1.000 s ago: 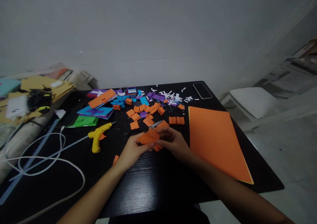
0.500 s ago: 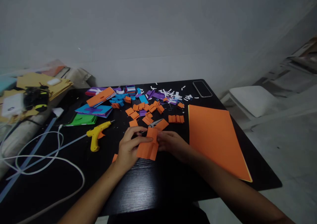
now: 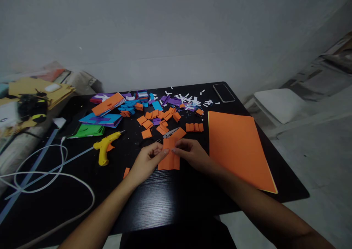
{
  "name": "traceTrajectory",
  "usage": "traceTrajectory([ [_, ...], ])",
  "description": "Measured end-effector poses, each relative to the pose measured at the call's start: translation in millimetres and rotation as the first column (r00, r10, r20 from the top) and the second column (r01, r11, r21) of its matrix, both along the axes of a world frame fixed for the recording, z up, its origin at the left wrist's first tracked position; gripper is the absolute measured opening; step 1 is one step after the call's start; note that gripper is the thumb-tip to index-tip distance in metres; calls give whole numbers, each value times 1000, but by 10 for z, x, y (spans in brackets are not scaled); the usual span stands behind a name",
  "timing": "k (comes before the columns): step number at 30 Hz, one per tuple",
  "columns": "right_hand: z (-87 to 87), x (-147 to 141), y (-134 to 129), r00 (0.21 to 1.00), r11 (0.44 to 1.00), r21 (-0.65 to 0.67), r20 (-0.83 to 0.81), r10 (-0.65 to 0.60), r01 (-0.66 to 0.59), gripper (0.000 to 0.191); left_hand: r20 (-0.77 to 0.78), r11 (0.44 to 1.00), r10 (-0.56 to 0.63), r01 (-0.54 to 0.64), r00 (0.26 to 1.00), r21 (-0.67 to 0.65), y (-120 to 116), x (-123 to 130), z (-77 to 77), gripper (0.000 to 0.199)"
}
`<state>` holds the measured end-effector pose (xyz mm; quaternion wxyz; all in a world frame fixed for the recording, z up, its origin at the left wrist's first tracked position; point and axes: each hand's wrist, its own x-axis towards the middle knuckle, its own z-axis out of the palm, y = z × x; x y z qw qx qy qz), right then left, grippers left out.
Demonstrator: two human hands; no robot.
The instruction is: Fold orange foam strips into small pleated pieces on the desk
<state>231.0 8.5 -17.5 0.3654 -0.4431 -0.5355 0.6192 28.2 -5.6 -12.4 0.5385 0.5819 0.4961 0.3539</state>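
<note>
Between both hands, above the black table, is a creased piece of orange paper (image 3: 168, 162). My left hand (image 3: 147, 160) pinches its left side, thumb on top. From the other side my right hand (image 3: 192, 154) grips it, thumb and fingers close to the left thumb. Just beyond the paper lie scissors (image 3: 169, 133), partly covered by another orange piece (image 3: 178, 134). Several small folded orange pieces (image 3: 161, 115) are scattered behind them. A pleated orange strip (image 3: 194, 127) rests to their right.
A yellow glue gun (image 3: 103, 146) and white cable (image 3: 79, 183) lie left on the black table (image 3: 154, 208). Large orange sheets (image 3: 236, 150) are at right. Paper scraps (image 3: 189, 100), a phone (image 3: 224, 93), and stacked coloured paper (image 3: 101, 119) sit farther back. A white stool (image 3: 277, 102) stands right.
The orange paper has turned from tilted to nearly straight. My right hand has moved onto its near face, its thumb now beside the left thumb. The camera view has shifted slightly.
</note>
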Motion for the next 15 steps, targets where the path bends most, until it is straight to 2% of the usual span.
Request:
traceTrajectory([
  [3, 3, -10, -14, 1000, 999, 35, 15, -8, 7, 26, -15, 1000, -2, 1, 1000, -28, -8, -5, -31, 47],
  [10, -22, -20, -23, 999, 999, -25, -8, 40, -40, 33, 40, 999, 34, -33, 999, -37, -22, 6, -43, 44],
  [15, 5, -5, -21, 999, 999, 38, 44, 19, -21, 29, 48, 998, 50, -47, 998, -43, -28, 21, -29, 41],
])
